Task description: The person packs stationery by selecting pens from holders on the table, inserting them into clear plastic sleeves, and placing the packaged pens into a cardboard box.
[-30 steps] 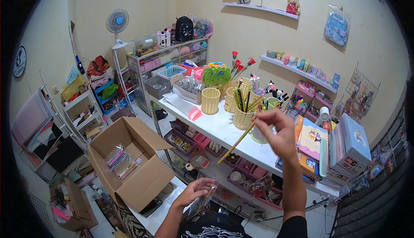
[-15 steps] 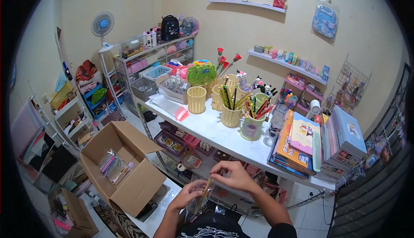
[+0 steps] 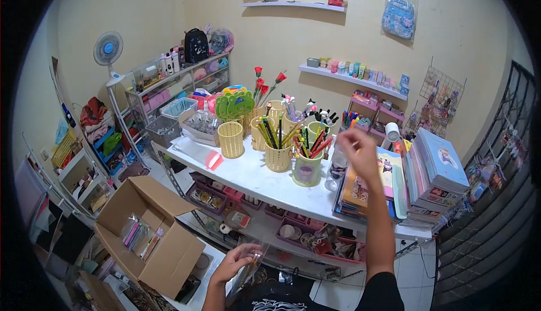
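Low in front of my body, my left hand [image 3: 235, 263] is closed on a clear plastic bag [image 3: 255, 257]. A few thin pencils show inside the bag, their ends near its mouth. My right hand [image 3: 362, 152] is raised over the right part of the white table, slightly blurred, with its fingers apart and nothing visible in them. It is nearest to a clear cup [image 3: 336, 170] of markers and a stack of books. Left of it stand a green cup [image 3: 306, 171] and a cream woven cup [image 3: 278, 157], both full of pencils.
An empty cream basket cup [image 3: 230, 140] stands on the white table [image 3: 253, 184]. An open cardboard box [image 3: 177, 266] with bagged pens [image 3: 135, 235] is at lower left. Notebooks [image 3: 437, 167] are stacked at right. Crates of goods fill the shelf below the table.
My right hand has left the bag, where it held a thin pencil, and moved up and right over the table. The left hand keeps the bag. The view has shifted right.
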The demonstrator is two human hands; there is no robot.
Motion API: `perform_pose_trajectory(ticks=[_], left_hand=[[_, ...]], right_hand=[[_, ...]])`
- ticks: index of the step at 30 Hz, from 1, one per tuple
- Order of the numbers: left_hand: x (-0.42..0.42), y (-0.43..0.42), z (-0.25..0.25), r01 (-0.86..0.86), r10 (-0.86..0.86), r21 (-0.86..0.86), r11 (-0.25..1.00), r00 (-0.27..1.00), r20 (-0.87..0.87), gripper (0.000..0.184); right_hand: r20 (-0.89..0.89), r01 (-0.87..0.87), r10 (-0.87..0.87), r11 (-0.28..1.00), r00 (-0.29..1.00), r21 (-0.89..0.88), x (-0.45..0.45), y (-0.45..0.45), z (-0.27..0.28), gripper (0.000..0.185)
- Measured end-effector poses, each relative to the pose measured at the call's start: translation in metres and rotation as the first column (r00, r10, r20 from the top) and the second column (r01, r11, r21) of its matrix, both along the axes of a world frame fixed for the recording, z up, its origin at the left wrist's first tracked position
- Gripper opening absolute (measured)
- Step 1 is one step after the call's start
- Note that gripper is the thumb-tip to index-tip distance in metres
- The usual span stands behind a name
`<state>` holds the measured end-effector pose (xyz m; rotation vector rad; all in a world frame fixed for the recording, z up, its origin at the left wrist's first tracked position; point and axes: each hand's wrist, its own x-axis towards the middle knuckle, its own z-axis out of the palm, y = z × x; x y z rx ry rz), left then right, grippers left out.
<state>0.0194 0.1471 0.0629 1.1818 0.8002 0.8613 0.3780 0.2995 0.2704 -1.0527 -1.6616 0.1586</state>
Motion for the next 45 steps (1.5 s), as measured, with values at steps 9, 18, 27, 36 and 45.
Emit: perform_pose_trajectory(ticks=[9,18,27,36,45], left_hand=[[-0.001,-0.002,-0.004,-0.020,0.020,-0.005,1.000,1.000,0.017,0.045],[0.000,0.000,0.002,-0.030,0.029,0.037,0.999,0.999,0.027,0.047],[0.008,0.004,0.012,0.071,-0.075,0.051,0.996,0.994,0.083,0.049],[0.021,0.004,0.011,0.164,-0.170,0.059,0.985,0.980,0.102,0.052],[0.024,-0.002,0.013,0.186,-0.193,0.085,0.979,0.977,0.086,0.051]], right_hand=[[0.428,0.517,-0.402,0.833,0.810,-0.198,0.098,0.087,0.005,0.021],[0.153,0.356,-0.374,0.925,0.915,0.130,0.098,0.036,0.084,0.016],[-0.237,-0.191,0.216,0.973,0.947,0.126,0.005,-0.087,0.063,0.013],[-0.102,-0.365,0.351,0.882,0.931,-0.299,-0.070,-0.109,-0.037,0.012],[-0.275,-0.367,0.299,0.899,0.914,-0.240,-0.043,-0.108,-0.048,0.012]])
